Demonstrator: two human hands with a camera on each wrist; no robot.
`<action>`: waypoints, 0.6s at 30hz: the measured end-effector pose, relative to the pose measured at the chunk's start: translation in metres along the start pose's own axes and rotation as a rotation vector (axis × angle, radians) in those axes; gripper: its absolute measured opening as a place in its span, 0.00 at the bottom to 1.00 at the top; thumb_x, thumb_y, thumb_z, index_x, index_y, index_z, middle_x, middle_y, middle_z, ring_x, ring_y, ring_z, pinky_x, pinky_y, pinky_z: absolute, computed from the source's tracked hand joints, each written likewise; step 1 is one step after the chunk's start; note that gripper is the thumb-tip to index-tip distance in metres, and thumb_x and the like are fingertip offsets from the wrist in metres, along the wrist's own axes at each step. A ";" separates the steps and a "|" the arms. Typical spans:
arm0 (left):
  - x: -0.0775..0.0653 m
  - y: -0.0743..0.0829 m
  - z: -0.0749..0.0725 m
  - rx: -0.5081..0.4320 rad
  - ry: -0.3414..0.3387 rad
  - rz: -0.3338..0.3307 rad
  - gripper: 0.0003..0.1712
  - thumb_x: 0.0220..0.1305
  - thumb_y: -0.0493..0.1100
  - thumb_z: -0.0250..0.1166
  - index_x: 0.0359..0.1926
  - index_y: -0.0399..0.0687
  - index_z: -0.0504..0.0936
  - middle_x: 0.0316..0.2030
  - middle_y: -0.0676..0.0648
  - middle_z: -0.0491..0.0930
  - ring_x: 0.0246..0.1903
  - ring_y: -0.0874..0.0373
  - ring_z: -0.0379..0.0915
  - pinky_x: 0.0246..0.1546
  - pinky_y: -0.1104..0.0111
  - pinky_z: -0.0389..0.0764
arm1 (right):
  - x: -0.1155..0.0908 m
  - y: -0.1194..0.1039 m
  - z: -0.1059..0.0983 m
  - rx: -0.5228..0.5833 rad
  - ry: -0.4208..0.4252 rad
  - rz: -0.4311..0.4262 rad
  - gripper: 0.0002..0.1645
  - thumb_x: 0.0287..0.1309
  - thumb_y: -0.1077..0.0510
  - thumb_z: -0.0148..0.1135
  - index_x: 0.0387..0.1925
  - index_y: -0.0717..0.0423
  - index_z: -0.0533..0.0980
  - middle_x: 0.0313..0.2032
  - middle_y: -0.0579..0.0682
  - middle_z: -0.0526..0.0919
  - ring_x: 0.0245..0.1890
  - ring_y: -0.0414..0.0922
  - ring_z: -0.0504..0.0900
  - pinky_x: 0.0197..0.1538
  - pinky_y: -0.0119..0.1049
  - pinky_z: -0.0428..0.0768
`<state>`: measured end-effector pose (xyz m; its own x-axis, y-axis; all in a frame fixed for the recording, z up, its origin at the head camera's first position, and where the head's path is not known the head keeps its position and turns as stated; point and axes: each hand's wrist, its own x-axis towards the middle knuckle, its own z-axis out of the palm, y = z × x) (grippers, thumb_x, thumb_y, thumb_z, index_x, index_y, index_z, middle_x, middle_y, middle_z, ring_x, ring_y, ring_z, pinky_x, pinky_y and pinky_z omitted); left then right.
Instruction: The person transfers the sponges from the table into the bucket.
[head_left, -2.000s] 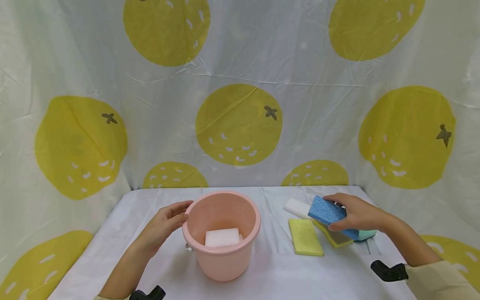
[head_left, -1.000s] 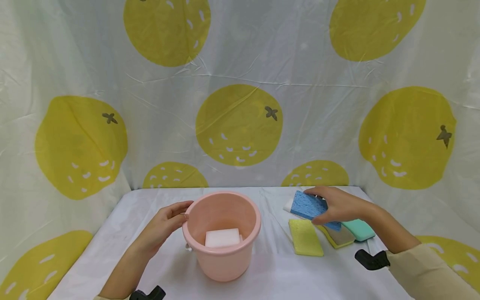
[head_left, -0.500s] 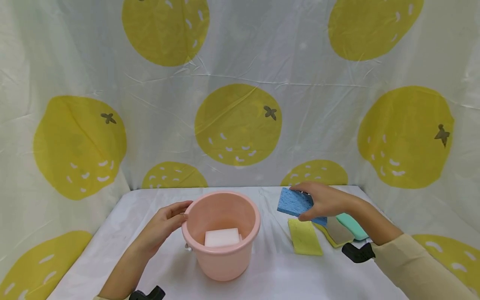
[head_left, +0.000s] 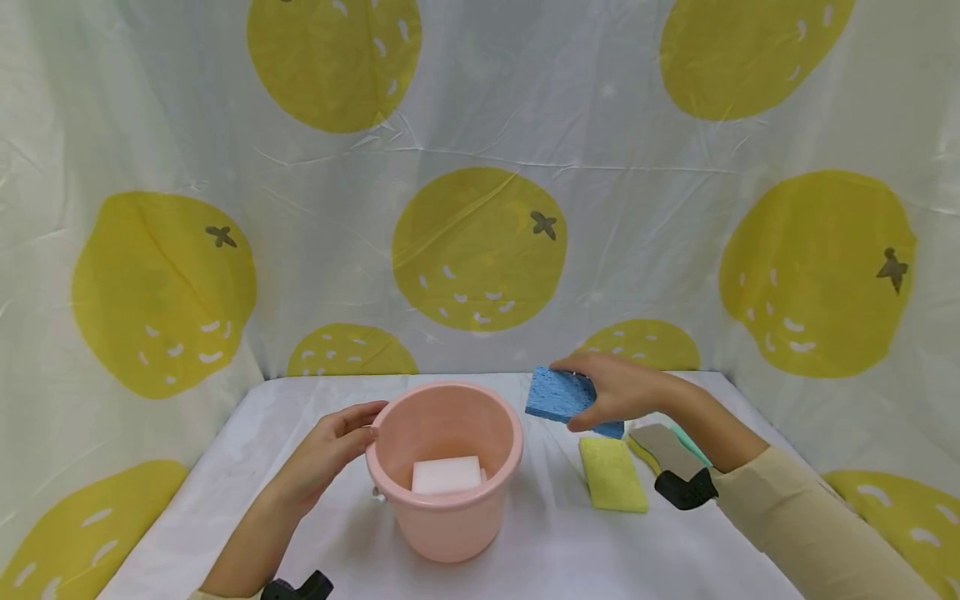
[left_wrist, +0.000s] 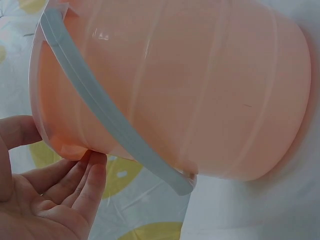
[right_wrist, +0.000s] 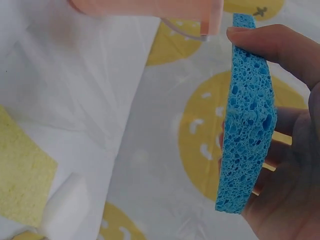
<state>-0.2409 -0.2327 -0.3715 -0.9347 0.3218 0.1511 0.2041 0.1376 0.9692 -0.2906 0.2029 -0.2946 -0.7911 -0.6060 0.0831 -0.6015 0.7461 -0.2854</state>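
In the head view a pink bucket point(head_left: 450, 529) stands upright on the white-covered table, with a white sponge point(head_left: 447, 475) inside. My left hand point(head_left: 330, 454) holds the bucket's left rim; the left wrist view shows the thumb and fingers point(left_wrist: 92, 185) pinching the rim, and a grey handle point(left_wrist: 102, 105) hanging across the bucket's side. Right of the bucket, my right hand point(head_left: 626, 390) grips a blue porous sponge point(head_left: 557, 395) above the table. In the right wrist view the thumb lies on one end of the blue sponge point(right_wrist: 247, 125), the fingers partly hidden behind it.
A yellow sponge point(head_left: 613, 475) lies right of the bucket. Beyond it are a grey-and-yellow sponge point(head_left: 667, 450) and a green one point(head_left: 692, 443), partly covered by the right arm. A white sponge point(right_wrist: 67, 207) shows in the right wrist view. Lemon-printed curtain point(head_left: 480, 250) encloses the table.
My right hand has carried the blue sponge leftward and slightly up, from above the other sponges to near the bucket's right rim. The left hand and bucket stay put.
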 end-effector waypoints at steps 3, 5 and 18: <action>0.000 0.001 0.000 -0.004 -0.003 0.003 0.31 0.75 0.40 0.60 0.73 0.32 0.67 0.68 0.35 0.72 0.65 0.47 0.71 0.62 0.67 0.71 | 0.006 -0.005 -0.001 0.001 -0.007 -0.016 0.53 0.50 0.38 0.75 0.72 0.58 0.69 0.63 0.56 0.75 0.55 0.53 0.75 0.52 0.52 0.80; 0.000 0.001 0.001 -0.007 -0.008 0.003 0.31 0.75 0.40 0.60 0.73 0.31 0.67 0.68 0.35 0.72 0.65 0.47 0.71 0.62 0.68 0.71 | 0.009 -0.008 -0.002 0.007 -0.009 -0.027 0.53 0.50 0.38 0.75 0.72 0.58 0.69 0.63 0.55 0.75 0.55 0.53 0.75 0.52 0.52 0.80; 0.000 0.001 0.000 0.003 -0.007 0.001 0.31 0.76 0.41 0.60 0.74 0.31 0.66 0.68 0.35 0.72 0.65 0.46 0.71 0.64 0.65 0.71 | 0.029 -0.028 -0.009 0.001 -0.027 -0.086 0.53 0.50 0.38 0.74 0.73 0.57 0.69 0.61 0.54 0.76 0.54 0.51 0.76 0.53 0.51 0.80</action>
<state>-0.2410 -0.2325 -0.3701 -0.9326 0.3281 0.1504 0.2055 0.1402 0.9686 -0.2981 0.1667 -0.2760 -0.7336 -0.6746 0.0819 -0.6667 0.6912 -0.2789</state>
